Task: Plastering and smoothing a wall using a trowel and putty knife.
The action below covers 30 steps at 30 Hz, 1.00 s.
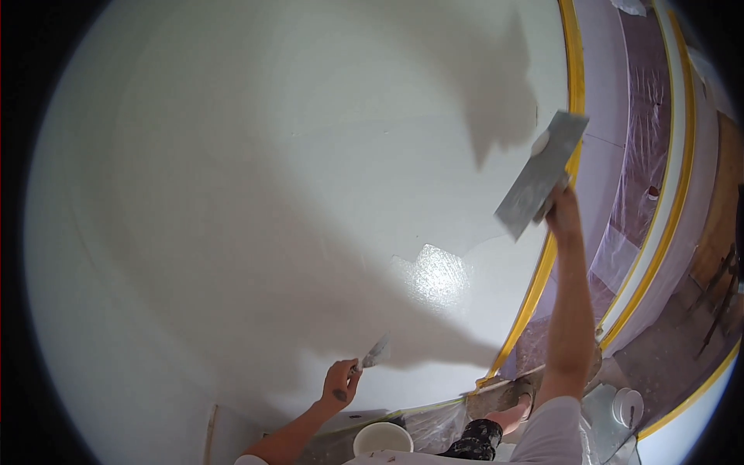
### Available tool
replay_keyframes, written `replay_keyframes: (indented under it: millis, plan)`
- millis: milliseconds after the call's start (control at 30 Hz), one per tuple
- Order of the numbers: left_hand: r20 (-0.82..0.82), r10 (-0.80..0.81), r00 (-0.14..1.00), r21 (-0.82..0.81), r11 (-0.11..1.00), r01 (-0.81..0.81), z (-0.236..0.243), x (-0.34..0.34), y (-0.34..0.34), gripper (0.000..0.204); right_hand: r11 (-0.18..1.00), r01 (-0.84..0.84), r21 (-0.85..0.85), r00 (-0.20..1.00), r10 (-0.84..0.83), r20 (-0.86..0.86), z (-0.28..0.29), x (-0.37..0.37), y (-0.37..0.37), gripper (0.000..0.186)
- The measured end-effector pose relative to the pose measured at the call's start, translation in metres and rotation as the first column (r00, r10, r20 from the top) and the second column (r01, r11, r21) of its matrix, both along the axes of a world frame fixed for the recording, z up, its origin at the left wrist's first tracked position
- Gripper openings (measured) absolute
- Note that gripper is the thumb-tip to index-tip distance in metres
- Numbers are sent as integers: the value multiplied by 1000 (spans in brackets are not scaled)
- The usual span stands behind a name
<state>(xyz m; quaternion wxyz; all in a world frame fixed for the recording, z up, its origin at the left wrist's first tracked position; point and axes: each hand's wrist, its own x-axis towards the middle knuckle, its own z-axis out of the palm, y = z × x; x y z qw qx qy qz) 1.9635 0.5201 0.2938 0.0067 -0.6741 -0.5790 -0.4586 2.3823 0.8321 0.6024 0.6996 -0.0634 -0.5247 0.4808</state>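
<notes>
My right hand (pixel 563 211) is closed round the handle of a rectangular steel plastering trowel (pixel 540 177), raised near the wall's right edge. A small white dab of plaster (pixel 541 142) sits on its blade. Lower down, my left hand (pixel 341 381) grips a small pointed margin-type trowel (pixel 376 353), its blade tilted up and right. The pale wall (pixel 232 194) fills most of the view, with a shiny wet patch (pixel 434 277) at its lower right. Whether the large blade touches the wall I cannot tell.
Yellow masking tape (pixel 535 283) lines the wall's right edge. Beyond it hangs clear plastic sheeting (pixel 647 147). A white bucket (pixel 383 439) stands below, near my legs. At lower right are a round white lid or tub (pixel 628 406) and a dusty floor (pixel 663 372).
</notes>
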Motion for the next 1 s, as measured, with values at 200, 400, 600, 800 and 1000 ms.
replay_keyframes:
  millis: [200, 400, 600, 800, 1000]
  plan:
    - [81, 5, 997, -14, 1000, -4, -24, -5, -6, 26, 971, 185, 154, 960, -212, 182, 89, 21, 15, 16]
    - [147, 51, 988, -76, 996, -40, -41, -13, -20, 27, 815, 565, 131, 757, -575, 312, 99, -3, 13, 19]
    - [182, 12, 983, -81, 997, 3, -48, -7, -29, 27, 703, 602, 379, 624, -710, 327, 140, -104, -30, 31]
    - [280, 90, 956, -88, 994, -67, -46, -13, -31, 28, 673, 404, 619, 638, -693, 336, 184, -250, -80, 36]
    - [326, 133, 936, -71, 991, -116, -34, -12, -36, 27, 383, 301, 873, 315, -904, 287, 189, -368, -139, 43]
